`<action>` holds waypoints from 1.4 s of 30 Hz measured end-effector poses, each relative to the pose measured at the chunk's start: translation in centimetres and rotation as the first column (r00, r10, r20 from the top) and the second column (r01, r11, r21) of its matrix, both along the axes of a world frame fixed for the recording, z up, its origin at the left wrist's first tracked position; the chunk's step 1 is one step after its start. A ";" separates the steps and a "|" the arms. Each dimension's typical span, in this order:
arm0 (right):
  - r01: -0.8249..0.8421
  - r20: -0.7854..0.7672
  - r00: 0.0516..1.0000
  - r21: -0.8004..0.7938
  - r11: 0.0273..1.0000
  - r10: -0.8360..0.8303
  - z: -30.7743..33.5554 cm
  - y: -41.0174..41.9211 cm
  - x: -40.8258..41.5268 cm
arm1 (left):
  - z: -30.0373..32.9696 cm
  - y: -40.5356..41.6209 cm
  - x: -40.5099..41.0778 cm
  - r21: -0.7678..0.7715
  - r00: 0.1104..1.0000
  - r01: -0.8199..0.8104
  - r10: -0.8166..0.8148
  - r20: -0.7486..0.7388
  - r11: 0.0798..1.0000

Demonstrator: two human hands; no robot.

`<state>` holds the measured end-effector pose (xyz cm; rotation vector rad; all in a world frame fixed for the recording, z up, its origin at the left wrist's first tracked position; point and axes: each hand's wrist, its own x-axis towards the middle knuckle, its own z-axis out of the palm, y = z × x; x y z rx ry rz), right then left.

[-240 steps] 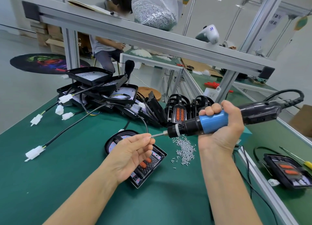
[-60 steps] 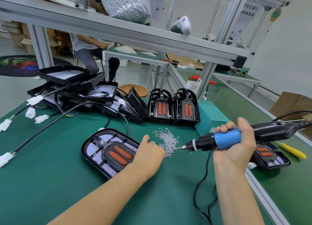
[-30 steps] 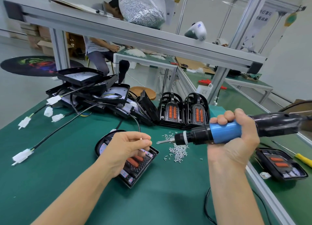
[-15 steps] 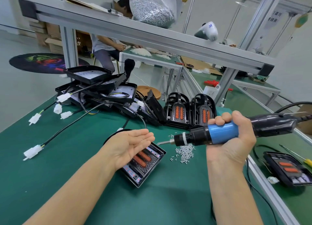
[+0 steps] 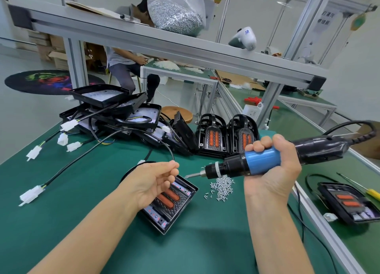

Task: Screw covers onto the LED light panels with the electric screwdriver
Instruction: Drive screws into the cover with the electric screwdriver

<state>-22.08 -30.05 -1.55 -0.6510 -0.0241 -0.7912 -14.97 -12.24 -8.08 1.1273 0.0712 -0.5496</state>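
Your left hand (image 5: 153, 182) has curled its fingers since half a second ago.
The light panel (image 5: 173, 204) lies on the green table (image 5: 61, 212) beneath it; your right hand (image 5: 273, 169) grips the screwdriver (image 5: 261, 162), tip near those loosely bent, empty fingers, above the screws (image 5: 221, 188).

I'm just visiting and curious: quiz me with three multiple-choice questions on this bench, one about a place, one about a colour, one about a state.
1. Where do the loose screws lie?
A. on the green mat, right of the near LED panel
B. inside the panel
C. on the floor

2. What colour is the electric screwdriver sleeve?
A. yellow
B. blue
C. red

3. What is the right hand doing?
A. resting flat
B. pointing
C. gripping the screwdriver

Answers: 1 A, the screws lie beside the panel's right corner; 2 B, a blue band shows beside the fingers; 3 C, fingers wrap the barrel.
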 end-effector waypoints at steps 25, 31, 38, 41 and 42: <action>-0.060 0.046 0.997 -0.011 0.998 0.061 0.7 2.9 2.8 | -0.7 2.8 -0.5 -0.122 0.989 -0.035 0.052 0.141 0.992; -0.066 0.047 0.997 -0.035 0.997 0.067 0.7 3.5 2.9 | -0.7 3.1 -0.7 -0.094 0.981 -0.024 0.042 0.190 0.995; -0.063 0.073 0.995 -0.086 0.994 0.069 0.6 3.6 2.8 | -0.9 2.8 -0.9 -0.050 0.970 -0.049 0.059 0.234 0.998; -0.085 0.068 0.993 -0.108 0.991 0.093 0.4 3.8 3.1 | -1.2 2.7 -0.7 0.056 0.943 -0.101 0.077 0.324 0.993; -0.098 0.059 0.993 -0.113 0.989 0.105 0.3 4.0 3.3 | -1.4 2.7 -0.6 0.111 0.927 -0.121 0.072 0.369 0.986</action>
